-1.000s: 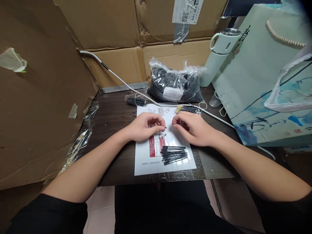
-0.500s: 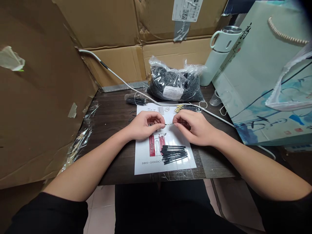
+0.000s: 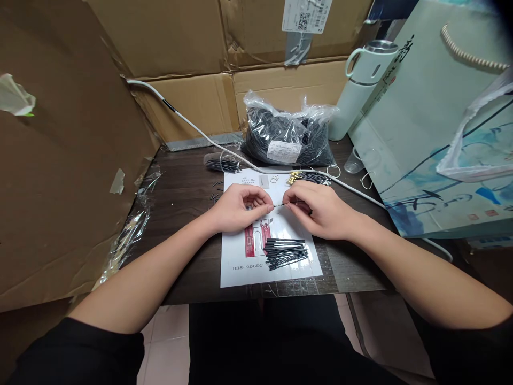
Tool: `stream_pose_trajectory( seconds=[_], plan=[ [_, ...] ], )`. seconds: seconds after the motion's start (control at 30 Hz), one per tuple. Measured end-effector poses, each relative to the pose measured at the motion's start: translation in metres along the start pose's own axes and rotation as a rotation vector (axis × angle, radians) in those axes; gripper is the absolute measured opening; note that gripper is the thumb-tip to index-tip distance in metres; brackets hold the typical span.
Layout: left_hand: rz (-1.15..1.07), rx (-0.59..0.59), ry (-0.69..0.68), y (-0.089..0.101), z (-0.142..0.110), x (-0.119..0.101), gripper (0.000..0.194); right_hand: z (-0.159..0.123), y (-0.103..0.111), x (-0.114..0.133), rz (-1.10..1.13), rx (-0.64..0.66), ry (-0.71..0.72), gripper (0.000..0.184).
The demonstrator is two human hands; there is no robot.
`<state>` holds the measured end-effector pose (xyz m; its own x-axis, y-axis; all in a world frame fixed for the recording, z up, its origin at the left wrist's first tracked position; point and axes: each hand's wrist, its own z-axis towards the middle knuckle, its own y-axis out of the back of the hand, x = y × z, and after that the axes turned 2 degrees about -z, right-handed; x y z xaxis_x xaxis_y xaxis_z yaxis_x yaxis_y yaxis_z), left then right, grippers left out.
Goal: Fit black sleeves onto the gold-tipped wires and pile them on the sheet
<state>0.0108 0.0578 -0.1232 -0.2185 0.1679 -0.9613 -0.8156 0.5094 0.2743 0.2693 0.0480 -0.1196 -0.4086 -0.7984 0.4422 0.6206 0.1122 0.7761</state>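
Both my hands rest on a white printed sheet lying on a dark wooden table. My left hand is closed in a pinch on one end of a thin black wire piece. My right hand pinches its other end, so the piece spans the small gap between my fingertips. Just below my hands lies a pile of short black pieces. A bundle of gold-tipped black wires lies just beyond my right hand.
A clear bag of black pieces stands at the back, with a smaller bundle left of it. A white cable crosses the table. Cardboard walls close the left and back. A pale flask and a paper gift bag stand at the right.
My hands have drawn slightly apart, so more of the thin black piece shows between the fingertips. Nothing else on the table has moved.
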Motion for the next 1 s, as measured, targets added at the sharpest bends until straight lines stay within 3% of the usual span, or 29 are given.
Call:
stream_pose_trajectory(
  seconds=[0.7,0.87,1.0],
  plan=[
    [0.045,-0.038,-0.050,-0.008,-0.002,0.006,0.020,0.000,-0.007,0.001,0.038,-0.003,-0.017,0.008],
    [0.052,-0.064,-0.075,-0.009,-0.002,0.009,0.028,0.000,-0.007,0.000,0.056,-0.036,-0.040,0.007],
    [0.069,-0.115,-0.102,-0.011,-0.003,0.007,0.021,0.000,-0.007,0.000,0.069,-0.039,-0.068,0.007]
  ],
)
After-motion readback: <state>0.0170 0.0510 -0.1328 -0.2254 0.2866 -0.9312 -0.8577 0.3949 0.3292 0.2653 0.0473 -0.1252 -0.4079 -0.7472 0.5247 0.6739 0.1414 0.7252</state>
